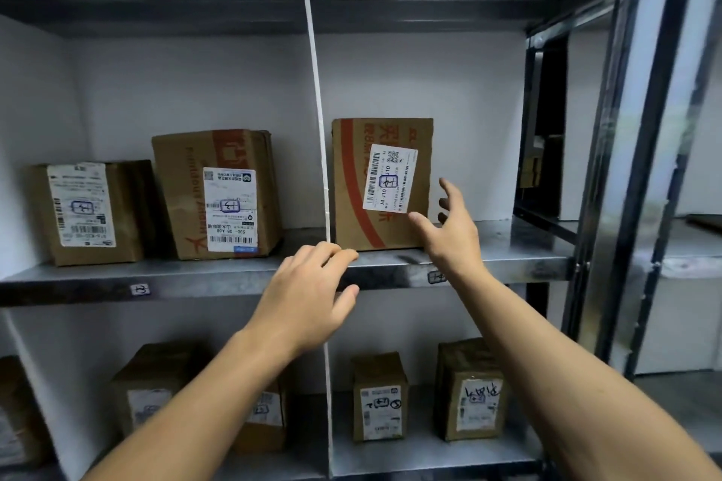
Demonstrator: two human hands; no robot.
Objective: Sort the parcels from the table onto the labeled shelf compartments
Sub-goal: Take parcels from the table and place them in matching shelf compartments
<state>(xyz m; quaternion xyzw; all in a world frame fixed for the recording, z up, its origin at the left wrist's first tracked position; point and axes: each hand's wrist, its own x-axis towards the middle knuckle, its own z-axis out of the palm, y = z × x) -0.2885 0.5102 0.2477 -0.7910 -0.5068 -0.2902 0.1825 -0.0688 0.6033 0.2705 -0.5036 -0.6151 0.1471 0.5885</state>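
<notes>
**Q:** What are the hands doing?

**A:** Both are released. The left hand (pixel 308 297) has loosely curled fingers and holds nothing, in front of the shelf edge (pixel 390 273). The right hand (pixel 449 230) is spread, thumb and fingers straight.

**Q:** And the parcel?

**A:** A brown cardboard parcel (pixel 353 187) with a broad red stripe and a white shipping label (pixel 390 178) stands upright in the right compartment of the upper shelf. The right hand is at its lower right corner, but I cannot tell whether it touches. The left hand is just below its lower left corner.

**Q:** What room is around it?

**A:** A thin white divider (pixel 316 109) runs just to its left. Bare shelf lies to its right, up to the metal upright (pixel 601 168). Beyond the divider stand a tall labelled parcel (pixel 218 195) and a lower labelled parcel (pixel 86 213).
</notes>
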